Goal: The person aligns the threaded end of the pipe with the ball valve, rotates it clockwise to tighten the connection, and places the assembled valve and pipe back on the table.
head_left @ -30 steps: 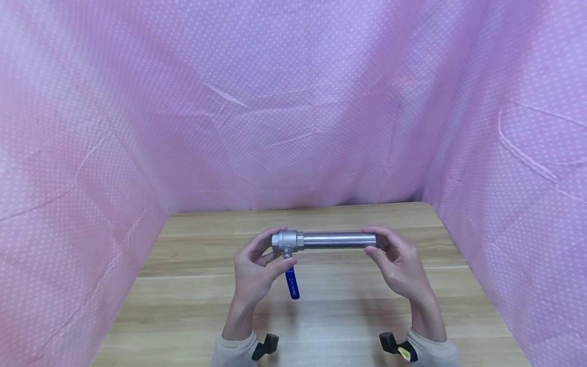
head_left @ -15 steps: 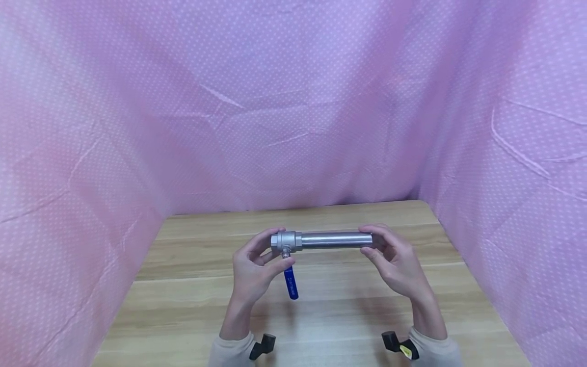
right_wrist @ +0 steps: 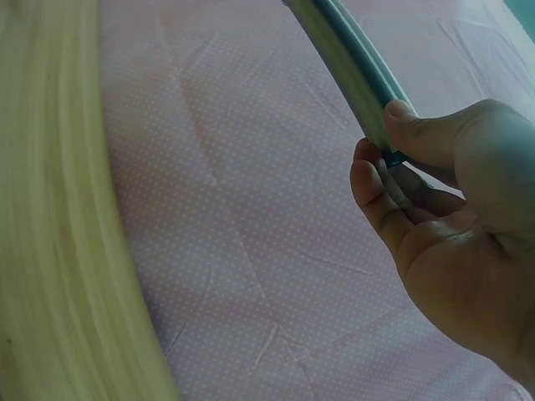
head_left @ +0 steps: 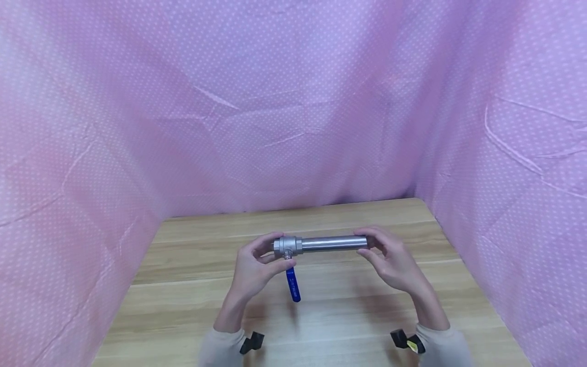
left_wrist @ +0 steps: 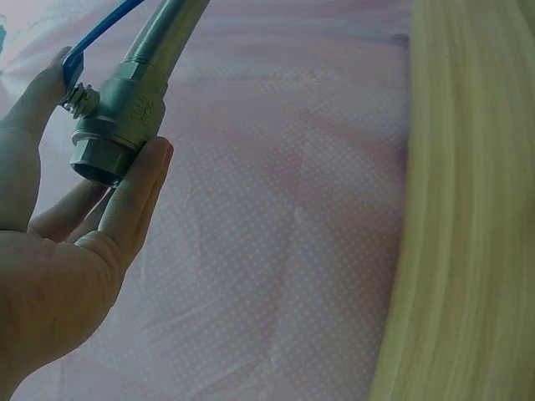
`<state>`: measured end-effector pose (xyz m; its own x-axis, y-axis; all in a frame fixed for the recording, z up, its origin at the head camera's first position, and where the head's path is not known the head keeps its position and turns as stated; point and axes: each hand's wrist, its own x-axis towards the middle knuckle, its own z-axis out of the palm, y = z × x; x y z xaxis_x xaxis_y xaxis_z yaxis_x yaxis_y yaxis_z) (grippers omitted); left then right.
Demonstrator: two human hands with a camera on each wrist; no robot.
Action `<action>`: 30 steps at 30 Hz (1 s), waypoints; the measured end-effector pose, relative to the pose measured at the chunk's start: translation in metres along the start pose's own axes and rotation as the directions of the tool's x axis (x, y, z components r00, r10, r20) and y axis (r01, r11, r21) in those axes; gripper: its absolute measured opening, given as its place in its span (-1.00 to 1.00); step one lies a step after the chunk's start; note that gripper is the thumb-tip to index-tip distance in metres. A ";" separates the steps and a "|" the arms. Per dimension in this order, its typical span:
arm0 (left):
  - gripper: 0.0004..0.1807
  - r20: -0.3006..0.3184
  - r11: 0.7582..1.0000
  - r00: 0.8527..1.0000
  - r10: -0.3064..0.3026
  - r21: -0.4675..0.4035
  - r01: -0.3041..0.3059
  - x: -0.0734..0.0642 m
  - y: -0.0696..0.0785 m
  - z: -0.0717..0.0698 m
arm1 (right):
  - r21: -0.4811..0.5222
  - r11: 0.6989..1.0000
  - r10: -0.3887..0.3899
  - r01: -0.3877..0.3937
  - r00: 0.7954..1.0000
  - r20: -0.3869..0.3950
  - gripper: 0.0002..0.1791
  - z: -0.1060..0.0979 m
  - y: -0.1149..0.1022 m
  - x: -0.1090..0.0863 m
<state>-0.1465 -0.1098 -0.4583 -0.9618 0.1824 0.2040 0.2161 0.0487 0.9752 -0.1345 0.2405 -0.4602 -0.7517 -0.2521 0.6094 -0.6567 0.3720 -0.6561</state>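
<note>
A steel ball valve [head_left: 288,245] with a blue lever handle [head_left: 293,285] is joined to a shiny metal pipe [head_left: 332,243], both held level above the table. My left hand [head_left: 254,267] grips the valve body, thumb by the base of the lever and fingers behind. In the left wrist view the hexagonal open end of the valve [left_wrist: 102,159] faces the palm, fingertips against its side. At the pipe's other end my right hand [head_left: 392,260] pinches it between thumb and fingers. The right wrist view shows the thumb on top of the pipe [right_wrist: 355,67].
A light wood-grain table [head_left: 321,321] lies below the hands. Pink dotted cloth [head_left: 293,127] hangs round its back and both sides. Black wrist mounts [head_left: 252,342] sit at the sleeves.
The right hand and its pipe end have shifted slightly left and the pipe looks a little shorter in view. Valve and hands sit slightly lower; both holds are unchanged.
</note>
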 end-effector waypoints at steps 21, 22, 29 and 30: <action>-0.18 0.142 0.970 0.960 -0.240 0.067 0.232 0.025 -0.054 -0.015 | -0.024 0.974 0.226 -0.225 0.962 0.154 -0.60 0.017 0.050 -0.004; -0.18 0.148 0.969 0.958 -0.244 0.071 0.236 0.026 -0.058 -0.015 | -0.028 0.971 0.237 -0.236 0.958 0.164 -0.61 0.018 0.053 -0.004; -0.19 0.167 0.963 0.950 -0.263 0.113 0.246 0.033 -0.081 -0.016 | -0.097 0.946 0.325 -0.310 0.917 0.233 -0.64 0.025 0.072 -0.008; -0.19 0.169 0.962 0.950 -0.263 0.123 0.244 0.034 -0.084 -0.016 | -0.102 0.943 0.332 -0.316 0.912 0.240 -0.63 0.026 0.075 -0.009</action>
<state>-0.2004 -0.1236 -0.5315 -0.9420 0.3268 -0.0771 -0.0065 0.2118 0.9773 -0.1783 0.2473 -0.5262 -0.9183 -0.3210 0.2316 -0.3756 0.5219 -0.7659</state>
